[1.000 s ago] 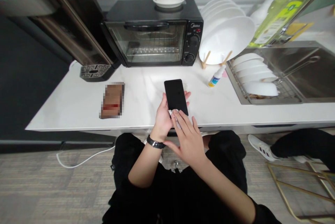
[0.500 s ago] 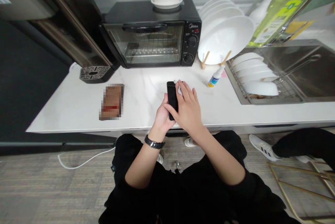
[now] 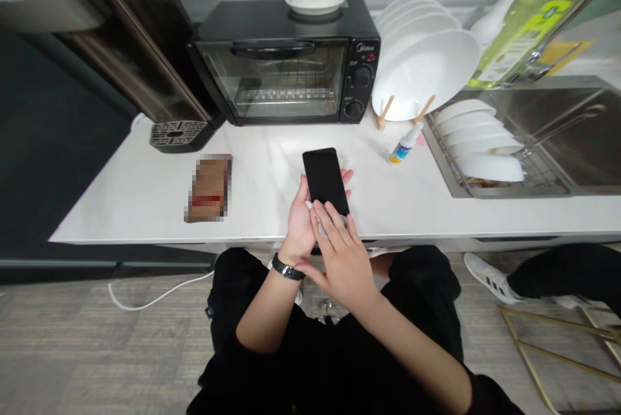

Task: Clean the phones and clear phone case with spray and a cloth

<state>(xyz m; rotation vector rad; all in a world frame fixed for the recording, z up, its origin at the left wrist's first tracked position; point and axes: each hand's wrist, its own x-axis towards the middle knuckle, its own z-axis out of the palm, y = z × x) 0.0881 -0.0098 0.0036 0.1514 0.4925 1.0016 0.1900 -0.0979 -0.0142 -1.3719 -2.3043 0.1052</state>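
Atop L hand (image 3: 299, 227), phone (image 3: 325, 179) under R fingers (image 3: 334, 224).

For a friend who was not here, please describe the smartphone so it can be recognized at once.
Start at the black Midea toaster oven on the white counter. In front of it, a person's left hand holds a black smartphone, screen up, under the right hand's fingers. Unlike the blurred brown object lying further left, it is held in the hands.
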